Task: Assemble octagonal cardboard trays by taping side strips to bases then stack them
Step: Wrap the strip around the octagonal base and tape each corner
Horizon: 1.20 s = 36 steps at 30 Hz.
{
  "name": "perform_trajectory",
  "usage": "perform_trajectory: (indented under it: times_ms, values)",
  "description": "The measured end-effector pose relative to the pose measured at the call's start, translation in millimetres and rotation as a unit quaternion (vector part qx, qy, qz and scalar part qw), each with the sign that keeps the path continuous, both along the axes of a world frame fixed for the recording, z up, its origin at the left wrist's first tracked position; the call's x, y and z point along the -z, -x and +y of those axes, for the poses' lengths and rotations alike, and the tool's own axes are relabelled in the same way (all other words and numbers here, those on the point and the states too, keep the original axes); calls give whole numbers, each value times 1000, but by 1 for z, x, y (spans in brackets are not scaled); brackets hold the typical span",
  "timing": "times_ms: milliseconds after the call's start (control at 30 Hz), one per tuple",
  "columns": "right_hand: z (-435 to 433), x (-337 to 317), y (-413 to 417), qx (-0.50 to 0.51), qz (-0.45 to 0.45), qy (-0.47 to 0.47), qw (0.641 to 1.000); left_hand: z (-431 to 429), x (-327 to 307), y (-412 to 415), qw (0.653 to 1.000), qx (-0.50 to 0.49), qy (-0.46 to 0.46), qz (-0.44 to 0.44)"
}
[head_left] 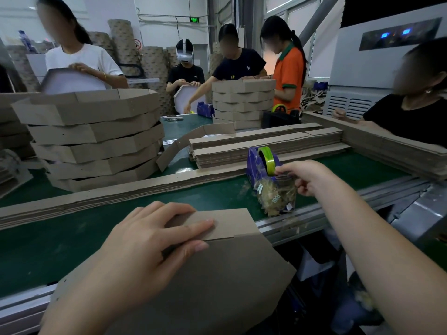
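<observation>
Tray (229, 274) half-hidden under flat left fingers (193, 223); right fingers (284, 169) pinch tape (268, 157) at dispenser (255, 165).

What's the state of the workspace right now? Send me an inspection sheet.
Surface: green belt, metal rail along its near edge.
Job's things: cardboard base and side strip at the near edge; strip piles; stack of finished trays; tape dispenser.
Clutter: wad of tape scraps on the dispenser's front.
Hands: left hand presses flat across the base-strip seam; right hand pinches tape at the dispenser.
Cables: nothing seen.
Surroundings: other workers across the belt, second stack, grey machine.
</observation>
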State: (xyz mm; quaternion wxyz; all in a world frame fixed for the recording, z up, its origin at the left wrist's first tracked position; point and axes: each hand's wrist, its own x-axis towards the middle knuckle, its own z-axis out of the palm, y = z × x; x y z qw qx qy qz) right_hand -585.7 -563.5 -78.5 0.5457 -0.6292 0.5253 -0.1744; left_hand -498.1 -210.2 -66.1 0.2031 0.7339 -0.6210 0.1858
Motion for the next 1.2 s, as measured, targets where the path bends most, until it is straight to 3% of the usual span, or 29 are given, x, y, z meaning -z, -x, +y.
perform_trajectory:
  times_ms: [167, 300, 467, 700, 767, 867, 1000, 1133, 1200]
  values:
    - [5, -2, 3, 7, -35, -52, 998, 2, -1, 1, 1000, 0, -4, -3]
    - [8, -10, 6, 41, -116, -81, 989, 0, -2, 2, 1000, -2, -4, -11]
    - [21, 2, 11, 65, -218, -64, 972, 0, 0, 2, 1000, -3, -5, -9]
    - [52, 29, 25, 95, -379, 20, 920, -1, -1, 2, 1000, -1, 2, -12]
    - [60, 38, 29, 86, -349, 81, 930, -1, -1, 2, 1000, -1, 3, -13]
    - [63, 53, 36, 62, -197, 210, 956, 0, 0, 1, 1000, -3, 2, -10]
    - [64, 59, 42, 66, -5, 354, 933, -1, 0, -1, 1000, 2, 7, 2]
    - [68, 55, 43, 71, 108, 389, 912, -2, 2, -3, 1000, 5, 15, 7]
    - [74, 53, 48, 65, 86, 385, 917, -1, 3, -2, 1000, 4, 17, 10]
